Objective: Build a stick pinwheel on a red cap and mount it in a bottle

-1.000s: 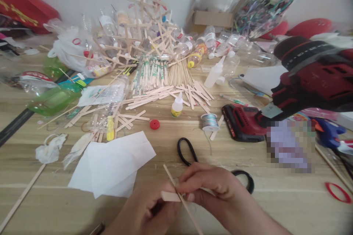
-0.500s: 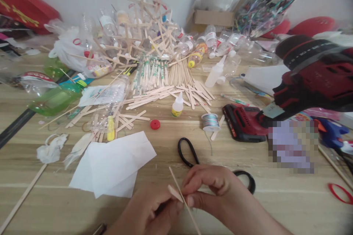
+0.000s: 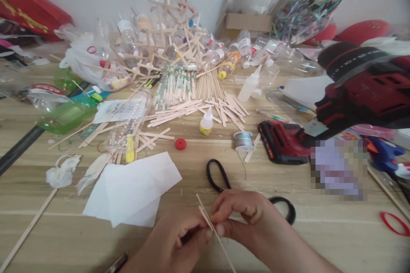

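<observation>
Low in the view, my left hand (image 3: pixel 187 236) and my right hand (image 3: pixel 245 217) meet with fingertips almost touching. Between them a thin wooden stick (image 3: pixel 222 248) slants down to the right, pinched in my right fingers. A short piece of craft stick (image 3: pixel 205 215) lies close along it, seen nearly edge-on, with my left thumb and fingers closed around its lower end. The fingertips partly cover where the two pieces meet. Behind my right hand lie black-handled scissors (image 3: pixel 218 175), their blades hidden under it.
White paper (image 3: pixel 137 192) lies to the left. Ahead are a small glue bottle (image 3: pixel 206 123), a red cap (image 3: pixel 180 143), a thread spool (image 3: pixel 244 141) and many craft sticks (image 3: pixel 176 113). A red-black power drill (image 3: pixel 285 145) stands right; plastic bottles (image 3: pixel 221 55) crowd the back.
The craft stick piece has turned from showing its flat face to nearly edge-on, now lying closer along the thin stick. Both hands stay in almost the same place.
</observation>
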The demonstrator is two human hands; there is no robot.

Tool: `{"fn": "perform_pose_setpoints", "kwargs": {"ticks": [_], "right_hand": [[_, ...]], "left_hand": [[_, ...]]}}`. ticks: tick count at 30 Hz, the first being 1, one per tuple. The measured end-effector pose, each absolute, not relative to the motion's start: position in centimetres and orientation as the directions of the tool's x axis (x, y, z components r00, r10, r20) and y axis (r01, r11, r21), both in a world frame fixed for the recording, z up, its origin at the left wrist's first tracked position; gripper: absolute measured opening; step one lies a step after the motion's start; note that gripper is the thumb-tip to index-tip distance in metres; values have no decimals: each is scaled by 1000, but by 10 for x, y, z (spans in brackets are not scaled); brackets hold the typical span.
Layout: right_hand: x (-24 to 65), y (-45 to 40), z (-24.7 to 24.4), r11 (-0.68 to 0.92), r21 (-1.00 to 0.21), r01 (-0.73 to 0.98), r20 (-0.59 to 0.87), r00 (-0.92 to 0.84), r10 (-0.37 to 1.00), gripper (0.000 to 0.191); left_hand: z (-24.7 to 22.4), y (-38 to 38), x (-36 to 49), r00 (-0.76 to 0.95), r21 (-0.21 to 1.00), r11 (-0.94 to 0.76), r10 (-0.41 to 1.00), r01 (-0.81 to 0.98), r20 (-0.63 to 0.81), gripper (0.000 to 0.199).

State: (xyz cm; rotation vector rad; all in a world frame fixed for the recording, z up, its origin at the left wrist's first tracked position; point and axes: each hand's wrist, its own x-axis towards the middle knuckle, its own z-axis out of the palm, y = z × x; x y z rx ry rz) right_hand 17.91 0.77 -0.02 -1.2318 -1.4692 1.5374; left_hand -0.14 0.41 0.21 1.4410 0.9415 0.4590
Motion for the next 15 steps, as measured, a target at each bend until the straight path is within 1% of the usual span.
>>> {"fn": "perform_pose_setpoints", "kwargs": {"ticks": [4, 9, 15], "right_hand": [[179, 7, 2, -130, -982, 139, -169, -323, 931, 25], [180, 7, 2, -118, -982, 148, -161, -327, 931, 26], [182, 8, -1, -96, -987, 131, -132, -308, 942, 23]], "left_hand": [[-1, 5, -2, 583, 958, 106, 774, 265, -247, 39], [-6, 4, -3, 589, 958, 135, 764, 253, -263, 43], [-6, 6, 0, 588, 970, 130, 776, 204, -228, 35]]}}
